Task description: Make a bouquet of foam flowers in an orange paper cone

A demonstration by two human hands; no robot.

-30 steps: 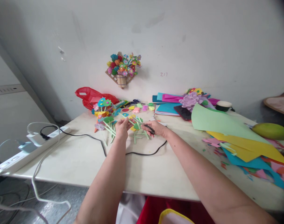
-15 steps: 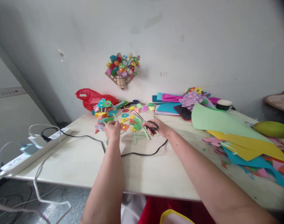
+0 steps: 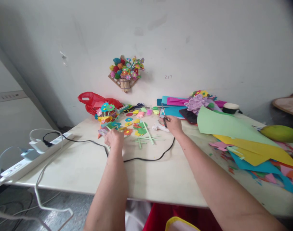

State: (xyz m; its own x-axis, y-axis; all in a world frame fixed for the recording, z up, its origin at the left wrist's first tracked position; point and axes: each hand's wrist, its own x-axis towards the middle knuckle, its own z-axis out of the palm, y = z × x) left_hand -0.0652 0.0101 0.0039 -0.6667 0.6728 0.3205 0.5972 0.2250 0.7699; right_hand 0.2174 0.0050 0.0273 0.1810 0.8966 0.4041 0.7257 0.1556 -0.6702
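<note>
My right hand (image 3: 174, 125) grips a pair of scissors (image 3: 164, 117), its blades pointing up and away over the table. Beside that hand lies a white glue gun (image 3: 158, 127), partly covered by the scissors. My left hand (image 3: 114, 138) is low over the left of the craft pieces, fingers curled down around a light green strip (image 3: 109, 128) that shows past them; the fingertips are partly hidden. Several more light green strips (image 3: 150, 136) lie crossed between the hands. Colourful cut flowers, such as an orange one (image 3: 128, 132), and green leaf shapes (image 3: 142, 129) lie behind them.
A bunch of flowers (image 3: 105, 112) stands beyond my left hand, by a red plastic bag (image 3: 95, 101). A black cord (image 3: 146, 159) crosses the table. At left is a power strip (image 3: 38, 154); at right, coloured sheets (image 3: 235, 128), scraps and a yellow-green fruit (image 3: 280, 133).
My right hand has moved right and slightly up with the scissors, whose blades now point more upright, uncovering the glue gun. My left hand has lowered slightly toward the table.
</note>
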